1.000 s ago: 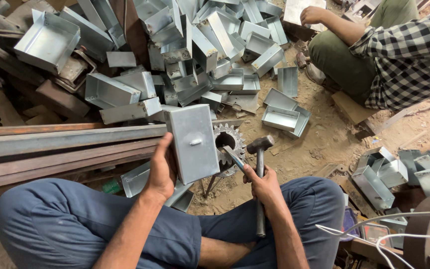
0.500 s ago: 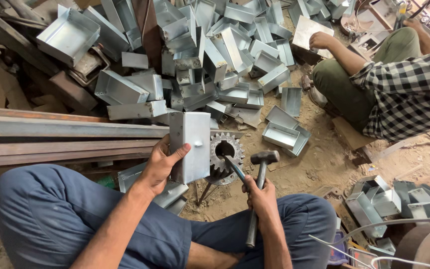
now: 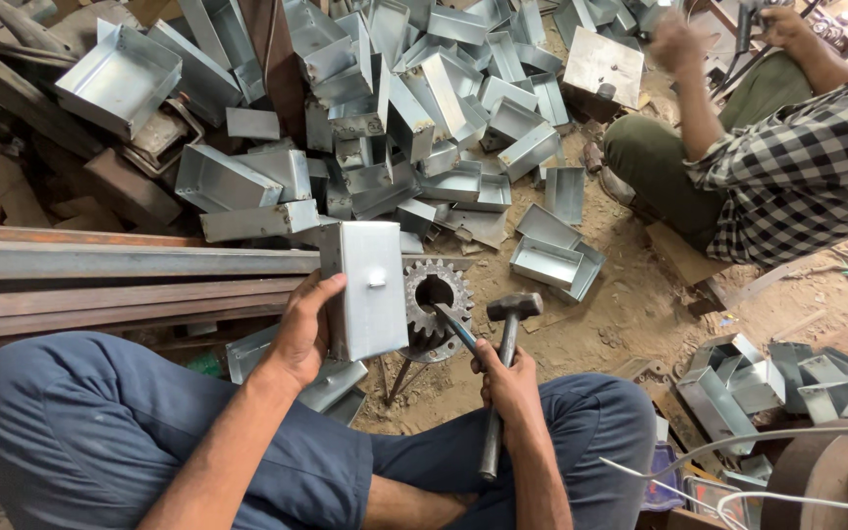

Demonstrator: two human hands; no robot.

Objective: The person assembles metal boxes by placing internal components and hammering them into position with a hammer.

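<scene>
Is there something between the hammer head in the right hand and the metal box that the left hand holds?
Yes. The right hand holds a hammer and a thin rod together. The rod and a toothed gear lie between the hammer head and the sheet-metal box, which the left hand grips at its edge.

The dirt floor (image 3: 630, 304) carried all items. A toothed gear (image 3: 434, 309) served as reference. Behind the gear lay a heap of sheet-metal boxes (image 3: 414, 108). Long steel bars (image 3: 120, 280) extended from the gear's left. Two open trays (image 3: 552, 257) lay just right of it; further folded boxes (image 3: 777, 383) lay well apart, right.
</scene>
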